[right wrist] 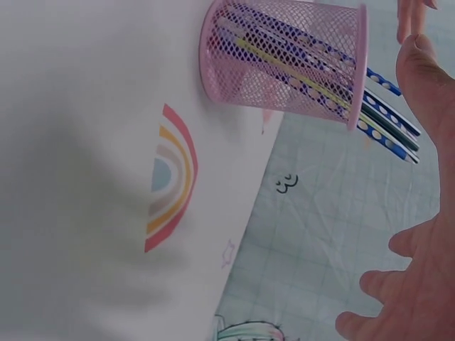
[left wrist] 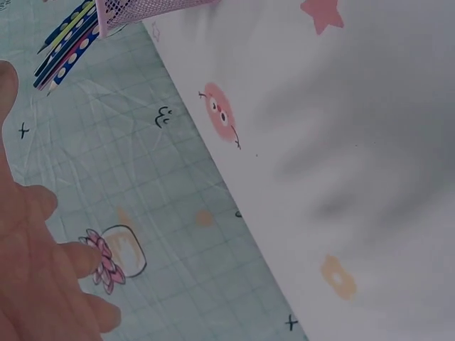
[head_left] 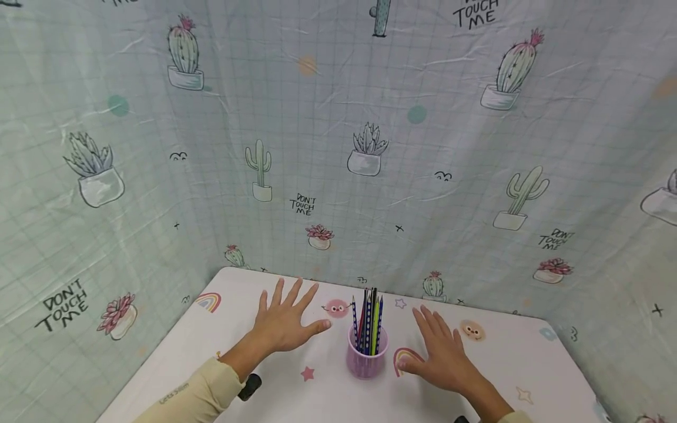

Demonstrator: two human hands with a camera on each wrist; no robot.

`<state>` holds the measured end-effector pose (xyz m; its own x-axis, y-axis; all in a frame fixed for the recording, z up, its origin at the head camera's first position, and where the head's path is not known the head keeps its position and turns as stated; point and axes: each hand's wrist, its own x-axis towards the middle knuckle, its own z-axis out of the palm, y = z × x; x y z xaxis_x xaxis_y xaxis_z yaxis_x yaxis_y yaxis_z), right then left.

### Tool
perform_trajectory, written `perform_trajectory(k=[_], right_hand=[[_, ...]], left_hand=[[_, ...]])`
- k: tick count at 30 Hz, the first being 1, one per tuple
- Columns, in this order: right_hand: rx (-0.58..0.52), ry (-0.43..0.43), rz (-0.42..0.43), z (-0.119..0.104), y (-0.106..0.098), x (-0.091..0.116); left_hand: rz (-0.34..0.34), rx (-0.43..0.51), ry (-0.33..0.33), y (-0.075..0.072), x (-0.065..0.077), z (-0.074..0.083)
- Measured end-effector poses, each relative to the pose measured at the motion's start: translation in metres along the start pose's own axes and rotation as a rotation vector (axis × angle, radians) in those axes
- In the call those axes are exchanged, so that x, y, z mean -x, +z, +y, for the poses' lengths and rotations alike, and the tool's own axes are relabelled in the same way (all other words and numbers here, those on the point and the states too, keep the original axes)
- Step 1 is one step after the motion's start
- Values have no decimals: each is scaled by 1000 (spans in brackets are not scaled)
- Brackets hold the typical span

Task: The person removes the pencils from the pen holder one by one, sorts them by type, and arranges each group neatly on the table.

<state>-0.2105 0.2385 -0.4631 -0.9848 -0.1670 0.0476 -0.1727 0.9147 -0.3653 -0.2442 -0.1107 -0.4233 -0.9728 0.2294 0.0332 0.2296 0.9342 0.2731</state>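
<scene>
A pink mesh pencil cup stands upright on the white table between my two hands. Several pencils lean in it, some blue with white dots, one yellow-green, others dark. To the cup's left, my left hand is held palm down with fingers spread, touching nothing. My right hand is on the other side, fingers straight and thumb toward the cup, apart from it. In the right wrist view the mesh cup appears sideways, pencil tips past its rim. Only part of the cup shows in the left wrist view.
The white table carries printed rainbows, stars and smiling faces. Behind and beside it hangs a grey-green sheet with cactus prints, close to the table's far edge. Dark bands sit at the wrists below light sleeves.
</scene>
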Motion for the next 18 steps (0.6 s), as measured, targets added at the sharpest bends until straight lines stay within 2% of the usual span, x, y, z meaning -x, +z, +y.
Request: perform_trajectory(k=[10, 18], right_hand=[[-67, 30, -38, -6, 18, -1], [-239, -20, -35, -8, 37, -4]], left_hand=[[-24, 66, 14, 18, 2, 4], [-27, 239, 35, 32, -7, 13]])
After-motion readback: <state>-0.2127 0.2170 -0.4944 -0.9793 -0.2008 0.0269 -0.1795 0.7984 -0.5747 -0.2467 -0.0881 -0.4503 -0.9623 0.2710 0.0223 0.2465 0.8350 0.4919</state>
